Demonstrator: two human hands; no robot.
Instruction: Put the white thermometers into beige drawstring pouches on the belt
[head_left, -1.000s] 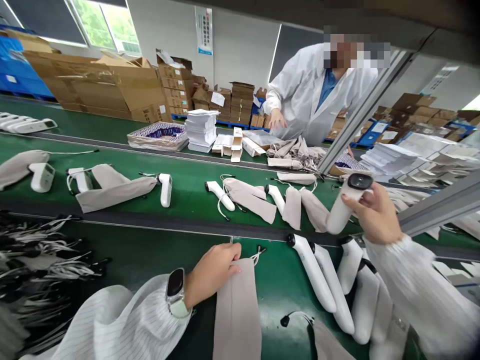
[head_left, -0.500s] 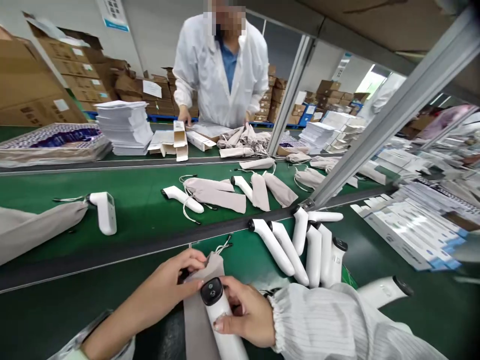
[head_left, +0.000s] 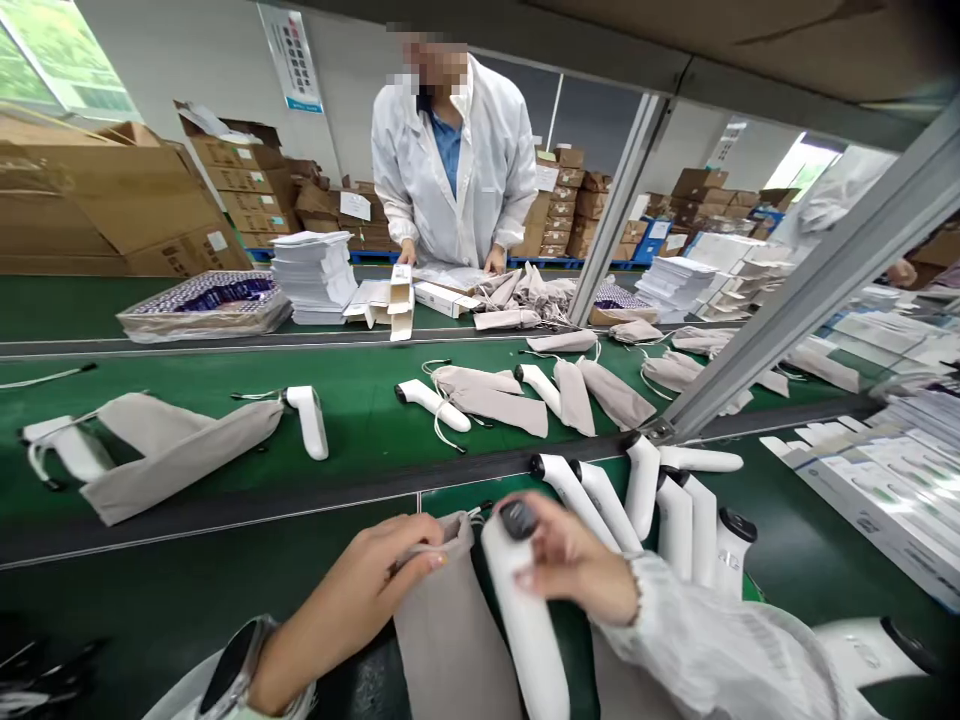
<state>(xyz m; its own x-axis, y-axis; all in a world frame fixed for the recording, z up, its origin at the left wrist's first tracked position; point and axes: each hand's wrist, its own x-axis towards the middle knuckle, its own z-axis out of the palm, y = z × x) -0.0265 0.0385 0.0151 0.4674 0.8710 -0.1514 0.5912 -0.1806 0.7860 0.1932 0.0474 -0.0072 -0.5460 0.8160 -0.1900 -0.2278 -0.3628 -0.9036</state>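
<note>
White device point(head_left: 536, 625) is lying in the grasp beside a grey pouch point(head_left: 450, 625)

The device is staying outside the pouch, just beside its right edge, with the dark head toward the far side. The right hand point(head_left: 589, 575) is curling its fingers and thumb around the upper part; it is blurring a little. The left hand point(head_left: 375, 575) is pinching the pouch near its mouth, which is looking partly open. I am judging that device and pouch are being brought into line. From here, a move is calling for a steady mouth and a well-aimed device end. More white devices point(head_left: 675, 525) are lying to the right on the green surface point(head_left: 300, 550), and across it a person point(head_left: 487, 150) is standing.
</note>
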